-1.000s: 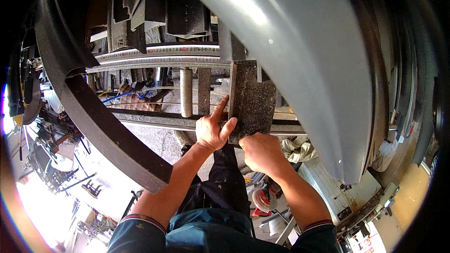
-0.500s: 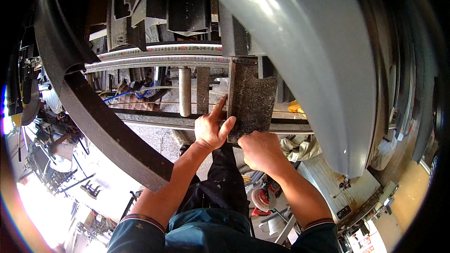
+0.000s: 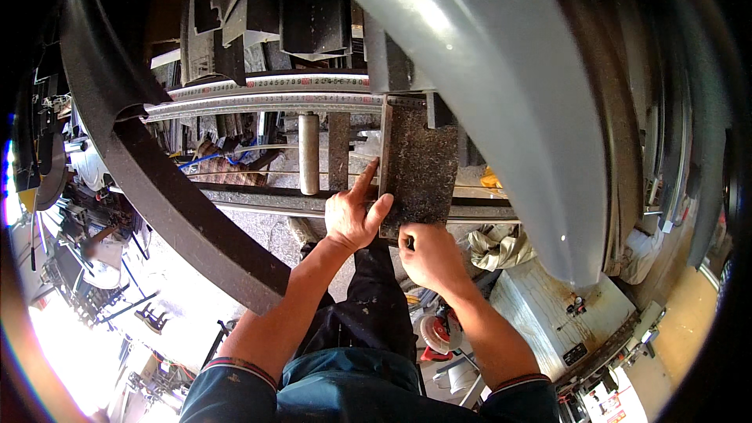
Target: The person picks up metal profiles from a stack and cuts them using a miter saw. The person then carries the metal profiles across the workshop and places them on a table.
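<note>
My left hand is at the left edge of a dark, speckled metal plate. Its index finger stretches along a thin upright strip on that edge, and the thumb sticks out sideways. The other fingers look partly curled. Just to the right, my right hand is closed in a fist at the plate's near edge. A small dark spot shows inside the curled fingers, but what they hold, if anything, I cannot make out. Beyond the plate run metal rails with ruler scales.
A large glossy grey curved panel hangs over the right side. On the left curves a dark arched bar. A metal roller lies between the rails. Dark profile pieces crowd the back. A red-centred disc tool is below right.
My right fist has turned and shifted slightly at the plate's near edge. The grey panel appears a little further left in view. My left hand stays where it was.
</note>
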Tool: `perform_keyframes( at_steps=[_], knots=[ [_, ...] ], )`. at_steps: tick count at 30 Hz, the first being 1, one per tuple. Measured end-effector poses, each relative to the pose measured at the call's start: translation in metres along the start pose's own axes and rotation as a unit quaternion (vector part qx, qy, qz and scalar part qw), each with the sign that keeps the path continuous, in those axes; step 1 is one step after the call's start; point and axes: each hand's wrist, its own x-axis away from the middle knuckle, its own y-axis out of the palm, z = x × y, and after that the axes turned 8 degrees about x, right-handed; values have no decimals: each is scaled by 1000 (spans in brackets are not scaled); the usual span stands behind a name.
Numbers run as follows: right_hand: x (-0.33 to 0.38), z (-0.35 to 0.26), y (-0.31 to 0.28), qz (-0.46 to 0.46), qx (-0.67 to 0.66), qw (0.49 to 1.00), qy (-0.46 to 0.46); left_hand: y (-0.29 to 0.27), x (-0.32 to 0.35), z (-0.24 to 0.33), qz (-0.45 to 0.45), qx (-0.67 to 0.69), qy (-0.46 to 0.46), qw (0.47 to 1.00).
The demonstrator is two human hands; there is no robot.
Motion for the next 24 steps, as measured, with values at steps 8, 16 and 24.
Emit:
perform_keyframes(
  at_steps=[8, 16, 24],
  knots=[
    [5, 25, 46, 90, -169, 981, 19, 1, 0, 2, 6, 18, 6, 1000],
    [-9, 0, -29, -89, 174, 979, -56, 3, 5, 8, -16, -28, -74, 997],
    [-19, 37, 43, -62, -343, 919, 183, -63, 37, -2, -10, 60, -16, 998]
  ],
)
